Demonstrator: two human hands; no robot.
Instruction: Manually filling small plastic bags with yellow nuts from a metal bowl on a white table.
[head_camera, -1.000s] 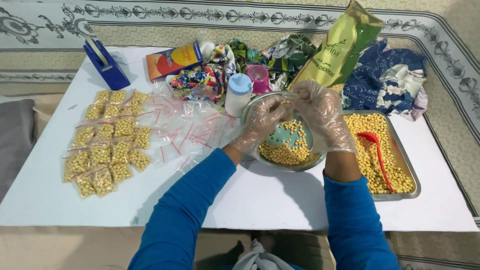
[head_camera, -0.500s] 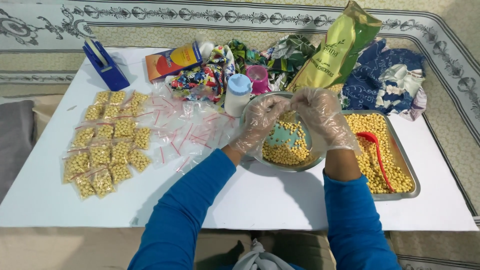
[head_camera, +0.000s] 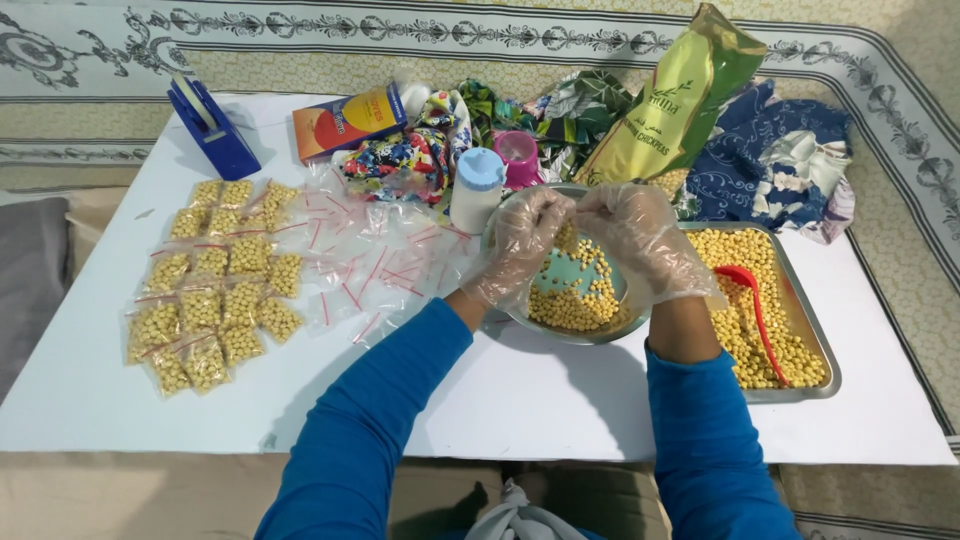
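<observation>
Little has changed: both gloved hands, left hand (head_camera: 525, 240) and right hand (head_camera: 640, 235), still pinch a small bag (head_camera: 572, 238) between their fingertips, above the bowl (head_camera: 600, 335) at centre frame.

Small chickpea bag (head_camera: 568, 238) above round bowl (head_camera: 520, 322)

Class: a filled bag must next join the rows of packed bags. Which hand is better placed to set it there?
Probably the left hand: the packed bags lie on its side of the bowl, while the right hand would have to cross over.
</observation>
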